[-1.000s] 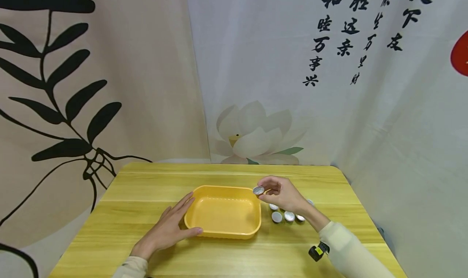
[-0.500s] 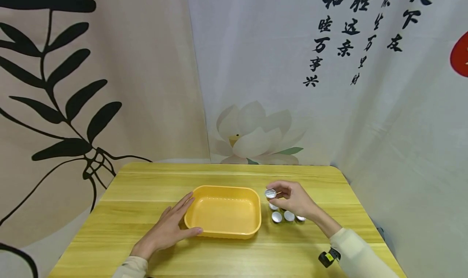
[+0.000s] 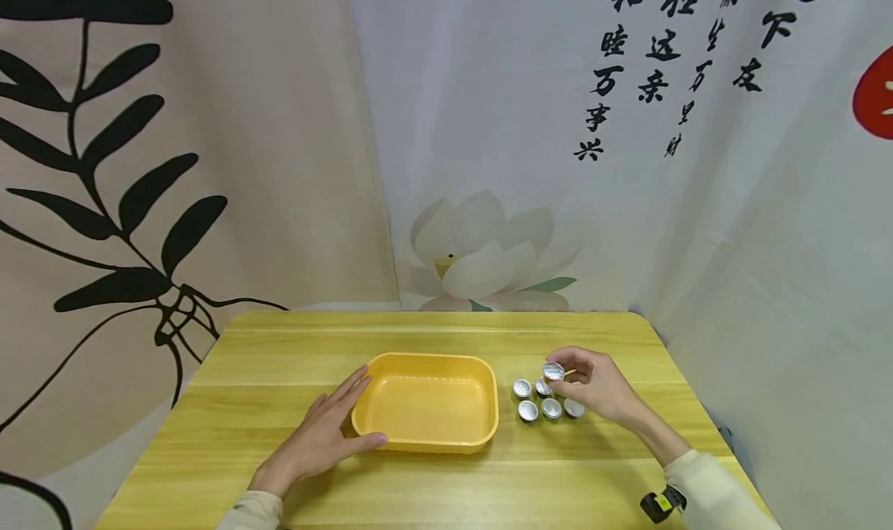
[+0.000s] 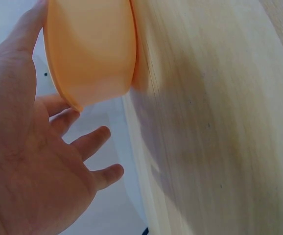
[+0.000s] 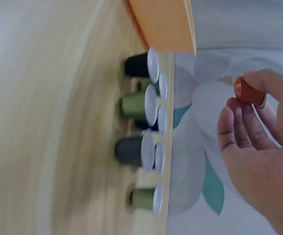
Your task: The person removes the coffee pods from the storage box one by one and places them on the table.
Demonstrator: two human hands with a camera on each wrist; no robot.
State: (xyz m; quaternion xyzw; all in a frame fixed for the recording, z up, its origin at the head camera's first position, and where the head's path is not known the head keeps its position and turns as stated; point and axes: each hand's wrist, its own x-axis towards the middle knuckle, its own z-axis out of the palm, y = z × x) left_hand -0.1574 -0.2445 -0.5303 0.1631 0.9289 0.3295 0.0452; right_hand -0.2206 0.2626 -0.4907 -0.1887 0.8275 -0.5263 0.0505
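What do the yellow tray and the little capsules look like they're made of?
Yellow tray: probably plastic, smooth, slightly glossy, light glowing through its wall at the left wrist. Capsules: coloured bodies, likely aluminium or plastic, with shiny silver foil-like tops. The right hand pinches an orange capsule.

An orange capsule (image 5: 249, 92) with a silver foil lid, black, green and grey capsules (image 5: 137, 105), a yellow-orange tray (image 3: 425, 437), a light wood-grain surface (image 3: 488, 483).

Left hand (image 3: 317, 437) flat, fingers straight, right hand (image 3: 595, 387) raised, fingers pinched, thumb forward
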